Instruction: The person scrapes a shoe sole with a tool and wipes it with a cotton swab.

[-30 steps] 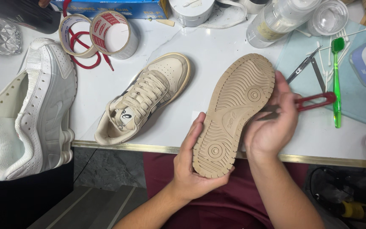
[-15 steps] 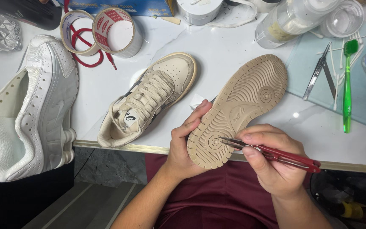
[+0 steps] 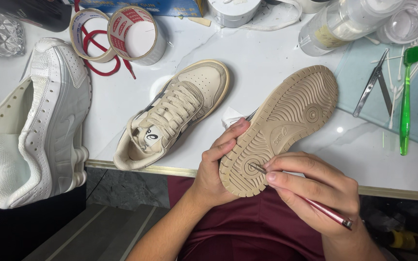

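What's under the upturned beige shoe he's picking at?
Behind the upturned shoe lies the white table, with a small white block peeking out at its left edge. The shoe's upper and whatever else it covers stay hidden.

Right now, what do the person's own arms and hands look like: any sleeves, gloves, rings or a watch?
Both forearms are bare as far as the picture shows, with no sleeve in view. The left hand and the right hand wear no gloves, and no ring, watch or wristband shows. The fingernails are short and unpainted. Below the arms lies dark red clothing.

Bright overhead light; glare spots on white table (image 3: 267, 53); soft short shadows; sharp focus, dim below table edge.
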